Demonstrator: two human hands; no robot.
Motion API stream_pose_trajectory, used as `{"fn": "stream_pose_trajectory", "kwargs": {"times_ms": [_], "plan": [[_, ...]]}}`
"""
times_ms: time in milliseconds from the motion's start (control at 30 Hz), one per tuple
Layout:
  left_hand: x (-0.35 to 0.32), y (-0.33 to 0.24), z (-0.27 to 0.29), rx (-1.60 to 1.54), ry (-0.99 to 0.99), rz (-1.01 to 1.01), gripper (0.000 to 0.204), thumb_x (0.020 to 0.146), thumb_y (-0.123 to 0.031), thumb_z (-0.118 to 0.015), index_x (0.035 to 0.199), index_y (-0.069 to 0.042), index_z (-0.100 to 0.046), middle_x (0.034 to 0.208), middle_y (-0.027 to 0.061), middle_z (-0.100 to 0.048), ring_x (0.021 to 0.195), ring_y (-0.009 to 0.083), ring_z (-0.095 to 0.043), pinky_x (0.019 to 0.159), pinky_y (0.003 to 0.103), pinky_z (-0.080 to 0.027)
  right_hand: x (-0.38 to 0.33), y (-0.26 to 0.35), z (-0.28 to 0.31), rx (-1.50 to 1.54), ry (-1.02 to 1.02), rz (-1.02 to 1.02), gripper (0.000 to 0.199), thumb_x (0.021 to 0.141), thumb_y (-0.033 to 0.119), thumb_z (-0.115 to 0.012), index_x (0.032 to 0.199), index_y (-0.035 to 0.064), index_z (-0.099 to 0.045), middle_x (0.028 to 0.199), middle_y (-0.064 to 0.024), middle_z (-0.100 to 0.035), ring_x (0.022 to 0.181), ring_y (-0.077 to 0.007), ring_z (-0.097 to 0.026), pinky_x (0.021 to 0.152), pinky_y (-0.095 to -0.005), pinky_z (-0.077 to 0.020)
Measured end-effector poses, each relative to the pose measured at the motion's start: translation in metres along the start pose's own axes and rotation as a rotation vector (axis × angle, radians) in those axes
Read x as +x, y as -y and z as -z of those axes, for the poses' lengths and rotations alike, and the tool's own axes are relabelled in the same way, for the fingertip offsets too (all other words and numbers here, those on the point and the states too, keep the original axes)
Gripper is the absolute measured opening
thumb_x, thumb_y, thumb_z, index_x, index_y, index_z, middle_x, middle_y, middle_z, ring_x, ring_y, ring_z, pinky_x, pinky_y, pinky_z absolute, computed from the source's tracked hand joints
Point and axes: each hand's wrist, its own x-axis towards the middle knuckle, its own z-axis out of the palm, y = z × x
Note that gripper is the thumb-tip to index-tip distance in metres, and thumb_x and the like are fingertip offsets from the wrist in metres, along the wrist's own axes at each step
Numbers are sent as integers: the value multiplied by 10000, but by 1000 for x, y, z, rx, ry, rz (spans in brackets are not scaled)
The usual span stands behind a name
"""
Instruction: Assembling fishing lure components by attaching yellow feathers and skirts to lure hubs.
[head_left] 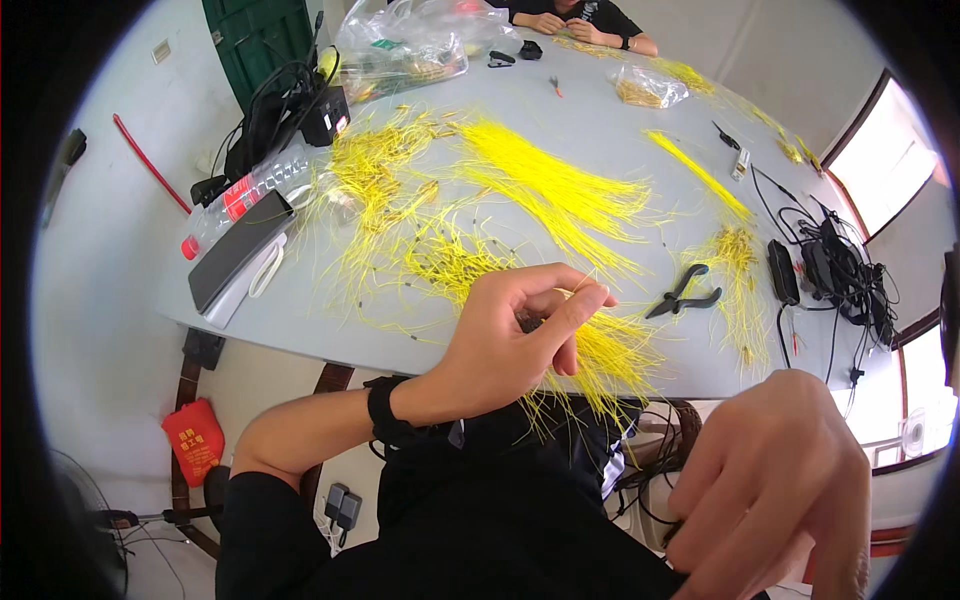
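Yellow wires [560, 190] lie in loose fans across the grey tabletop [600, 120], densest from center toward 12 o'clock; one bundle [610, 355] overhangs the near edge at approx. 6 o'clock, just under the left hand.

L to R:
- Clear bottle w/ red cap [240, 200] and dark flat case [240, 250] at 9 o'clock. Bottle lies on its side, near the tangled wires [370, 190]; risk: it rolls into them or off the edge if bumped.
- Left hand [510, 340], wrist w/ black band [385, 410]: grip closed, thumb and forefinger pinched on a single thin wire strand [585, 285] above the overhanging bundle. Risk: pulling one strand drags neighbours; overhanging wires slide to the floor.
- Black pliers [685, 295] at 3 o'clock of the left hand, lying on the tabletop, handles apart. Risk: a sweep of the arm knocks them off the near edge.
- Right hand [780, 480] at 5 o'clock, below tabletop level, fingers curled; seen from the back, so cannot tell whether its grip holds anything.
- Black cables [840, 270] at far R, mixed w/ more yellow strands; snag risk.

Another person's hands [565, 22] at 12 o'clock, well apart.
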Motion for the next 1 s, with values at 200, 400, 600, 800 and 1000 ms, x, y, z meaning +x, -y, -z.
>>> {"fn": "stream_pose_trajectory", "kwargs": {"times_ms": [200,400,600,800,1000], "plan": [[-5,-2,3,-37,-32,65,288,1104,-222,-583,1154,22,-727,589,24,-611,472,56,-530,462,220,-396,-7,-11,9,-272,-193,5,94,848,58,-860,886,27,-780,829,-140,-758,543,-185,-599,440,-300,-375],[-3,1,0,-70,-14,55,279,1103,-220,-585,1157,13,-729,594,23,-618,476,59,-539,469,222,-413,-17,-17,15,-546,-411,1,80,848,39,-837,905,24,-782,853,-120,-750,556,-169,-576,468,-302,-379],[-3,2,1,-85,-30,34,289,1108,-229,-587,1133,14,-740,601,21,-629,486,53,-566,460,204,-416,-33,-40,49,-855,-453,-483,98,858,51,-811,951,42,-784,856,-49,-698,659,-114,-564,556,-261,-400],[-2,4,-1,-98,13,-13,302,1115,-238,-576,1152,18,-731,601,20,-625,487,51,-568,465,206,-427,-42,-54,52,-731,-431,-503,73,900,87,-795,954,46,-770,873,-27,-682,696,-112,-563,583,-270,-403],[-2,2,1,-123,6,17,293,1116,-234,-575,1168,11,-726,621,21,-632,499,48,-572,472,205,-437,-39,-53,52,-707,-426,-598,60,923,85,-750,923,26,-738,815,-30,-663,680,-122,-571,588,-280,-405]]}}
